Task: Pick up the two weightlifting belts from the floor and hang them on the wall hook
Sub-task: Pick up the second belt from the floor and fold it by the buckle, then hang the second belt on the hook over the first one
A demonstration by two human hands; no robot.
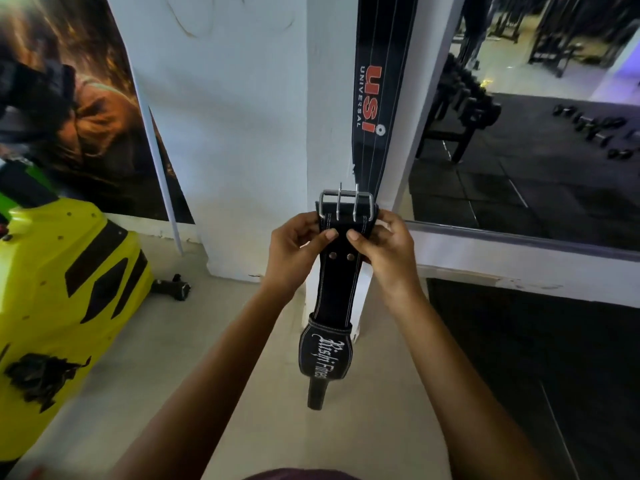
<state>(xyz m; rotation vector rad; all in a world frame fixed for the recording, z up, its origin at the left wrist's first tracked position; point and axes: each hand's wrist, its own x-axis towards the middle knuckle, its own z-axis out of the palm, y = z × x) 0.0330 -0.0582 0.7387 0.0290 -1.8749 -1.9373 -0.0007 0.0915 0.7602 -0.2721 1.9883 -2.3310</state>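
Note:
A black leather weightlifting belt [337, 289] with white stitching and white script lettering hangs straight down in front of a white pillar. Its steel two-prong buckle [346, 204] points upward. My left hand [298, 251] pinches the belt's left edge just under the buckle. My right hand [382, 245] grips the right edge at the same height. A second black belt [379, 98], printed "USI UNIVERSAL" in red and white, hangs flat on the pillar above and behind. Its top end and the hook are out of view.
A yellow machine housing [65, 292] stands at the left on the pale floor. A large poster [79, 109] covers the left wall. A mirror [536, 126] at the right reflects dumbbells and racks. A small black foot [173, 287] lies by the pillar's base.

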